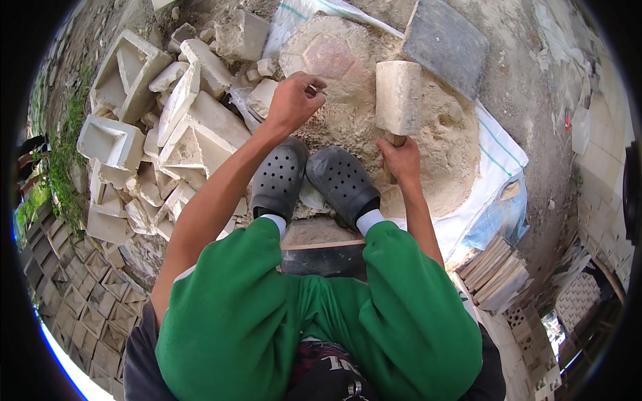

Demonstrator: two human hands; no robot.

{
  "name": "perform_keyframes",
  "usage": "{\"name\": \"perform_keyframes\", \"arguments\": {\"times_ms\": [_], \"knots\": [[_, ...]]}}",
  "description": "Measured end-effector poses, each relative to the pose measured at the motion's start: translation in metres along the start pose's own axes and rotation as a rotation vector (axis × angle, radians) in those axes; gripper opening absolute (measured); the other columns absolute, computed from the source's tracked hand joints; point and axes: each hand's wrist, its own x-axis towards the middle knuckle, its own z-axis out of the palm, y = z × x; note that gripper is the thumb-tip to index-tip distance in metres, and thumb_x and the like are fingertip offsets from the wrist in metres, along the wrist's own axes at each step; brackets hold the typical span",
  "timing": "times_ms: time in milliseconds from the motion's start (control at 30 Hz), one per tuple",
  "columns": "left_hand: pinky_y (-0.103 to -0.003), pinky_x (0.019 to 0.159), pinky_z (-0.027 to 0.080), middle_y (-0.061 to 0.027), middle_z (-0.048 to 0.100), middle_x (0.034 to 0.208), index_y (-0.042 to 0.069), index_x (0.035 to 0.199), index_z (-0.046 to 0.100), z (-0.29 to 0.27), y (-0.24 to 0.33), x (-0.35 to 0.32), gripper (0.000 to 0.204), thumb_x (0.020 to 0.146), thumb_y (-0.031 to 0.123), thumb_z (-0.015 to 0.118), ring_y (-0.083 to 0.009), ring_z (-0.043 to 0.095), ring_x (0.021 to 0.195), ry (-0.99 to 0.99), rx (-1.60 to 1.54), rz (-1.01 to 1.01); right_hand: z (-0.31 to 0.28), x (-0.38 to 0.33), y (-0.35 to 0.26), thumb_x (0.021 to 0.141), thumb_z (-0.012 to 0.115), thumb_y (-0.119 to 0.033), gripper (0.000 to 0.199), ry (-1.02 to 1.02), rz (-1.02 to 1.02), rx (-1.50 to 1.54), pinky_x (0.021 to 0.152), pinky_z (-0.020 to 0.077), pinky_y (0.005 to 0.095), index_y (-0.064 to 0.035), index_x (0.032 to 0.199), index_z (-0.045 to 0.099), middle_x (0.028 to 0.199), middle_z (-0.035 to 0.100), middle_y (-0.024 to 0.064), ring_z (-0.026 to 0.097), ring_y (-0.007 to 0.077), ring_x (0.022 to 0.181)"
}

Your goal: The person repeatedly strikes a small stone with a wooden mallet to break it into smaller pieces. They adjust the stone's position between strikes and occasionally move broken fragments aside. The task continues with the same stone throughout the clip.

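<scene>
My right hand (401, 159) is wrapped round the short handle of a mallet (398, 97). Its thick, pale, dust-coated head stands up beyond my fist, over a heap of crumbled beige powder (445, 157). To the left, my left hand (295, 101) hovers above the heap's near-left side. Its fingers are loosely curled, with a gap to the thumb and nothing visible between them. Just beyond it lies a round, dusty slab (328, 53) with a pinkish middle. A pale broken chunk (262, 97) sits beside my left wrist.
Broken hollow cast pieces (200, 140) are piled on the left. A white woven sheet (498, 144) lies under the powder, with a dark grey slab (445, 47) at its far right. Stacked flat tiles (493, 273) stand at the near right. My grey clogs (341, 177) rest against the heap.
</scene>
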Motion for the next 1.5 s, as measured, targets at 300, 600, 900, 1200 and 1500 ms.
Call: {"name": "perform_keyframes", "arguments": {"times_ms": [300, 600, 900, 1200, 1500], "knots": [[-0.036, 0.081, 0.058, -0.0149, 0.071, 0.107, 0.005, 0.112, 0.076, -0.004, -0.014, 0.055, 0.026, 0.088, 0.015, 0.075, -0.0259, 0.074, 0.090, 0.129, 0.118, 0.183, 0.000, -0.004, -0.004, 0.078, 0.078, -0.029, 0.042, 0.060, -0.036, -0.051, 0.057, 0.0555, 0.0354, 0.0077, 0.096, 0.068, 0.074, 0.072, 0.0153, 0.070, 0.0225, 0.055], [-0.040, 0.083, 0.056, -0.0139, 0.068, 0.110, 0.009, 0.122, 0.072, 0.000, -0.025, 0.041, 0.036, 0.088, 0.019, 0.077, -0.0282, 0.070, 0.092, 0.290, 0.179, 0.225, 0.026, 0.019, -0.049, 0.079, 0.079, -0.031, 0.046, -0.001, -0.346, -0.212, 0.058, 0.0557, 0.0359, 0.0093, 0.096, 0.066, 0.071, 0.071, 0.0150, 0.070, 0.0218, 0.057], [-0.039, 0.077, 0.055, -0.0088, 0.073, 0.106, 0.010, 0.117, 0.074, 0.001, -0.030, 0.034, 0.030, 0.090, 0.024, 0.075, -0.0255, 0.068, 0.084, 0.322, 0.170, 0.159, 0.059, 0.037, -0.085, 0.080, 0.077, -0.030, 0.045, 0.022, -0.516, -0.394, 0.064, 0.0567, 0.0383, 0.0065, 0.104, 0.068, 0.074, 0.072, 0.0163, 0.071, 0.0240, 0.061], [-0.042, 0.081, 0.055, -0.0103, 0.070, 0.104, 0.010, 0.108, 0.076, 0.001, -0.040, 0.027, 0.022, 0.090, 0.024, 0.074, -0.0337, 0.068, 0.090, 0.359, 0.005, 0.130, 0.053, 0.029, -0.103, 0.081, 0.076, -0.030, 0.044, 0.048, -0.429, -0.396, 0.059, 0.0557, 0.0358, 0.0066, 0.104, 0.068, 0.073, 0.072, 0.0138, 0.071, 0.0214, 0.057], [-0.040, 0.081, 0.055, -0.0074, 0.070, 0.104, 0.013, 0.108, 0.077, 0.007, -0.042, 0.029, 0.021, 0.089, 0.022, 0.077, -0.0296, 0.067, 0.092, 0.419, 0.128, 0.259, 0.061, 0.040, -0.088, 0.076, 0.076, -0.034, 0.054, -0.028, -0.344, -0.307, 0.086, 0.0551, 0.0447, 0.0080, 0.108, 0.069, 0.096, 0.074, 0.0268, 0.074, 0.0388, 0.093]]}}
